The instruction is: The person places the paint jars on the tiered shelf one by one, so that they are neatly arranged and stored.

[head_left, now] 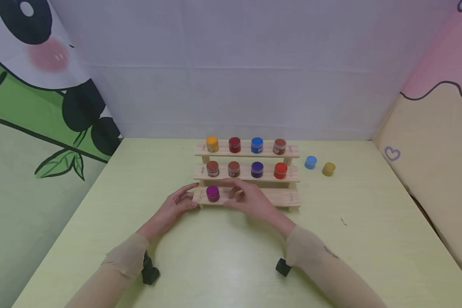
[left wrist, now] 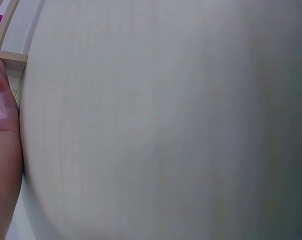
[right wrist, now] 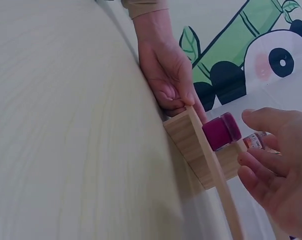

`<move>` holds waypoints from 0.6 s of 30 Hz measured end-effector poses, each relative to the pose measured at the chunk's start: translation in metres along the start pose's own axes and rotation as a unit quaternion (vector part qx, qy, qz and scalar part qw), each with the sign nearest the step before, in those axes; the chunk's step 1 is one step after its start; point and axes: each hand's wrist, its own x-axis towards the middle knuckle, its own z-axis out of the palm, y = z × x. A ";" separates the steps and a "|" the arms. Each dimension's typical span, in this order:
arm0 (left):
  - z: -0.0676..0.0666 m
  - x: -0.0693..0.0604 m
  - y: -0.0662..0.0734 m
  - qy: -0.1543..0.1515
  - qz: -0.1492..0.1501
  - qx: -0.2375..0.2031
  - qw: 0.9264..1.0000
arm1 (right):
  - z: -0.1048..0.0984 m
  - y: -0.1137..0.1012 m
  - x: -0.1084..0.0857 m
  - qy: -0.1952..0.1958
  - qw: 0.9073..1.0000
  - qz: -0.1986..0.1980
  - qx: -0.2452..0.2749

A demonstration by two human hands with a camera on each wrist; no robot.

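Note:
A three-step wooden rack point(head_left: 269, 196) stands on the table with small paint jars on its steps. My left hand point(head_left: 179, 202) holds the left end of its lowest step, the thumb at the front corner in the right wrist view. On that step sits a purple-lidded jar point(head_left: 213, 193), upright. Just right of this jar is my right hand point(head_left: 250, 197), thumb and fingers apart with nothing between them. The middle step carries two brown jars point(head_left: 212, 168), a dark blue jar point(head_left: 257, 170) and a red jar point(head_left: 280, 170).
Along the top step stand a yellow jar point(head_left: 212, 144), a dark red jar point(head_left: 235, 145), a blue jar point(head_left: 257, 145) and a brownish jar point(head_left: 279, 146). Right of the rack, a light blue jar point(head_left: 310, 162) and a dull yellow jar point(head_left: 329, 169) rest on the table.

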 end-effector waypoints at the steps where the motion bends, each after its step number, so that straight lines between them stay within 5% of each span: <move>1: 0.000 0.000 0.000 0.001 -0.001 0.000 1.000 | -0.002 -0.002 -0.001 0.003 1.000 -0.004 0.000; 18: 0.000 0.000 0.001 0.006 -0.002 0.009 1.000 | -0.052 -0.031 -0.017 0.089 0.991 -0.099 -0.020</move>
